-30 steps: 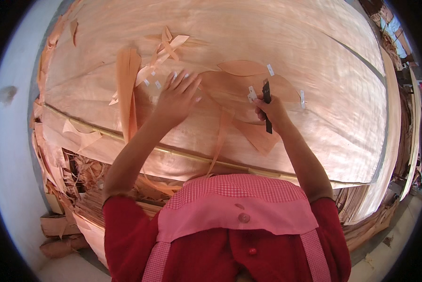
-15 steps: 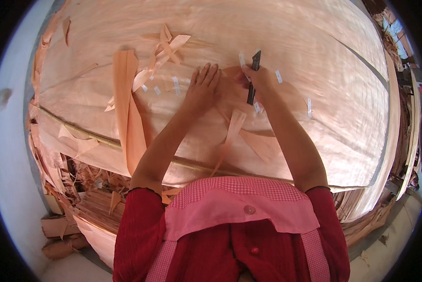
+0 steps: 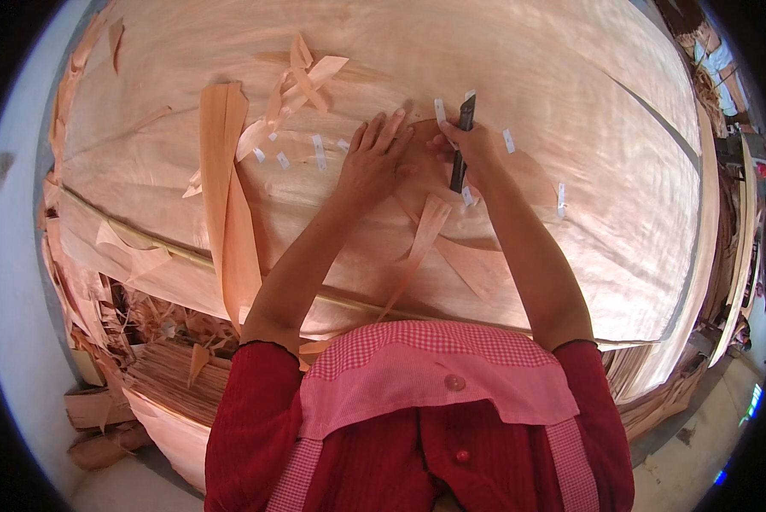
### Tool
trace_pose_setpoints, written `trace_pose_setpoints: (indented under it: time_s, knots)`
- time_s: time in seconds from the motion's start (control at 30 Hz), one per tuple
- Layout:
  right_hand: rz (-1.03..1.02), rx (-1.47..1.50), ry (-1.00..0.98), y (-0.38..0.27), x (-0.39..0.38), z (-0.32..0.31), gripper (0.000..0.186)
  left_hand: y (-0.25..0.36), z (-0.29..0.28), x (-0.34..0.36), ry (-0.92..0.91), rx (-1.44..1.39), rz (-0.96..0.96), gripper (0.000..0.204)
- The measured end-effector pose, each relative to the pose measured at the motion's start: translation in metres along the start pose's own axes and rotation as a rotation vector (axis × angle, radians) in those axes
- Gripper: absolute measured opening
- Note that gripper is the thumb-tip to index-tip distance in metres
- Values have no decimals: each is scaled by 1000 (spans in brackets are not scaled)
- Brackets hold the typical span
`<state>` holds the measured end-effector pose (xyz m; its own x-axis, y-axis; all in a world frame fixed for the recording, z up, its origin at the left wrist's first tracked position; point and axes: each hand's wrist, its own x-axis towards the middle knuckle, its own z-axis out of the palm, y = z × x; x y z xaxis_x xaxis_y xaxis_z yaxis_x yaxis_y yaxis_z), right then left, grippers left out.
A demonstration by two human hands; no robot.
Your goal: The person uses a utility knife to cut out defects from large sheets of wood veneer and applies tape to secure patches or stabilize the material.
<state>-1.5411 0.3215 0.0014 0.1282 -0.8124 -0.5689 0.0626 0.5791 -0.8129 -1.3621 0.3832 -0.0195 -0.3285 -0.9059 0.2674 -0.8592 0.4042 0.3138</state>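
A large sheet of pale wood veneer (image 3: 502,51) lies before me, dotted with small strips of white tape (image 3: 319,154). My left hand (image 3: 376,158) rests on it with fingers stretched out, holding nothing. Beside it, my right hand (image 3: 472,149) grips a black utility knife (image 3: 463,145), its body slanting between thumb and fingers; the blade is too small to make out. Between the hands lies a darker patch of veneer (image 3: 425,166). Just below, a narrow veneer strip (image 3: 428,226) runs toward me. The right fingertips are partly hidden behind the knife.
Left of my left arm lies a long darker veneer strip (image 3: 225,196), with curled scraps (image 3: 302,85) beyond it. A thin yellowish stick (image 3: 144,235) crosses near the front edge. Stacked veneer (image 3: 178,375) and loose offcuts sit below at left. A white wall (image 3: 11,256) borders the left side.
My left hand has shifted slightly to the right, its fingers now more spread. The right hand still holds the utility knife in nearly the same place.
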Motion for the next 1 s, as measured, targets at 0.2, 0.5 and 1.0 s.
trace_pose_setpoints:
  time_s: [0.2,0.5,1.0]
  knots:
    - [26,89,1,-1,-1,-1,18,1,-1,2,-10,9,-8,59]
    - [-25,77,-166,-6,-17,20,14,0,1,0,-42,78,-13,59]
    - [145,-150,3,3,-9,36,15,1,-3,5,5,-49,-22,56]
